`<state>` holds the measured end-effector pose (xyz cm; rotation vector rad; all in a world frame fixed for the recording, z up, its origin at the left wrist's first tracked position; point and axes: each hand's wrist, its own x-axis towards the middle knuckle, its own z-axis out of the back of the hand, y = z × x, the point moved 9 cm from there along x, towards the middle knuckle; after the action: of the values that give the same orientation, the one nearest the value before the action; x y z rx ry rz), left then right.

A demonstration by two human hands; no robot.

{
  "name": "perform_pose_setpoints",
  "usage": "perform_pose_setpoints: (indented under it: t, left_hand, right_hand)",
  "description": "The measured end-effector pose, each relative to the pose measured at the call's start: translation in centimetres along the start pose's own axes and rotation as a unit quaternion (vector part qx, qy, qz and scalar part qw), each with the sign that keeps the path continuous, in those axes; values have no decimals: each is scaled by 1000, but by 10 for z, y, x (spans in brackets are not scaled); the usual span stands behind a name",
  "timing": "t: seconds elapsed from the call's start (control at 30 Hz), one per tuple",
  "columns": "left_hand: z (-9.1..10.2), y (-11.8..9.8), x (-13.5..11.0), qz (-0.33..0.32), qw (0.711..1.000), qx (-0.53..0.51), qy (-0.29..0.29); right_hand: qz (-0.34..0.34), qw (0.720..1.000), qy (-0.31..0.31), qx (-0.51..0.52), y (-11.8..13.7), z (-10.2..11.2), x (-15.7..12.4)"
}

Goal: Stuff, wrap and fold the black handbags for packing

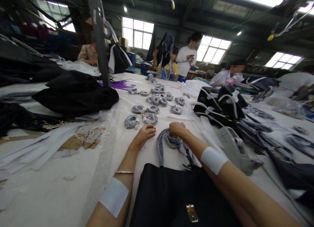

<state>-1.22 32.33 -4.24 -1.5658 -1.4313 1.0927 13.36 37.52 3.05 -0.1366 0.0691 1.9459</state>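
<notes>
Evidently, the right grip [178, 129] is closed over the soft grey-wrapped looped handles [160, 147], fingers folded into a fist; which strands sit inside it is hidden. Those handles arch up from the straight top edge of a smooth, matte black bag [169, 194], which lies just nearer the wearer than both grips, a shiny gold metal clasp [192, 214] on its front. The left grip [146, 134] is beside the handles, fingers bent toward the thumb; I cannot tell whether anything is pinched there.

Just beyond the left grip, round coils of grey-wrapped strap [131, 121] with small gold metal fittings dot the pale, flat worktop [73, 194]. Well to the left of that grip are flat brown card tags [71, 142] tangled in thin white string, long white papery strips [46, 145] and a slack, rumpled black cloth heap [80, 93]. To the right of the right grip stand a curved grey plastic device [233, 148] and, farther off, black bags with white-wrapped handles [220, 104].
</notes>
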Motion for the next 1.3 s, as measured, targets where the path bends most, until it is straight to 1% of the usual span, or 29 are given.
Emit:
perform_pose_setpoints:
  t: [0.07,0.17,0.23,0.3,0.37,0.4,0.43,0.5,0.57,0.67,0.73,0.8,0.87,0.93,1.0,1.03,1.07,1.1,1.13,1.17,1.23,1.3]
  left_hand:
    - [3,0,0,0,1000,-25,-1]
    - [3,1,1,4,999,-44,5]
    - [2,1,0,4,999,-51,8]
    - [2,1,0,3,998,-55,9]
    - [2,0,0,0,999,-49,6]
    - [3,0,0,-2,999,-40,3]
    - [4,-1,1,-5,1000,-28,-1]
    - [5,-2,1,-15,1000,3,-12]
    - [5,-4,2,-28,999,39,-24]
    - [2,-8,2,-52,989,129,-44]
    - [-3,-14,0,-69,973,215,-53]
    - [-14,-23,-4,-91,944,314,-51]
    - [-34,-33,-13,-118,903,412,-36]
    - [-65,-41,-26,-152,853,499,1]
    - [-106,-40,-43,-188,796,571,69]
    - [-128,-34,-52,-204,765,601,113]
    - [-149,-25,-62,-217,732,627,157]
    - [-167,-15,-71,-226,699,650,198]
    - [-182,-5,-78,-232,666,671,229]
    - [-193,5,-83,-236,635,691,251]
    - [-207,17,-87,-244,582,728,267]
    - [-215,19,-87,-257,540,757,263]
  right_hand:
    - [8,999,10,45,-25,11,-2]
    - [17,994,-13,106,-58,35,-20]
    - [21,991,-19,133,-76,45,-43]
    - [28,986,3,163,-93,45,-74]
    - [21,975,42,216,-111,33,-113]
    - [8,965,60,257,-122,24,-135]
    - [-11,952,74,297,-135,14,-158]
    - [-63,926,79,363,-162,-8,-204]
    - [-109,909,57,399,-187,-30,-248]
    - [-165,898,4,408,-214,-57,-307]
    - [-200,890,-37,407,-225,-68,-339]
    - [-223,881,-70,411,-231,-74,-362]
    - [-231,877,-95,411,-230,-71,-374]
    - [-233,875,-128,405,-224,-57,-378]
    - [-218,872,-167,404,-208,-32,-373]
    - [-194,872,-181,412,-195,-18,-368]
    - [-153,873,-182,425,-176,-3,-359]
    - [-101,876,-174,438,-155,12,-350]
    - [-44,880,-152,448,-130,23,-340]
    - [13,884,-116,453,-105,31,-332]
    - [95,890,-41,443,-63,35,-321]
    - [143,903,11,405,-35,27,-317]
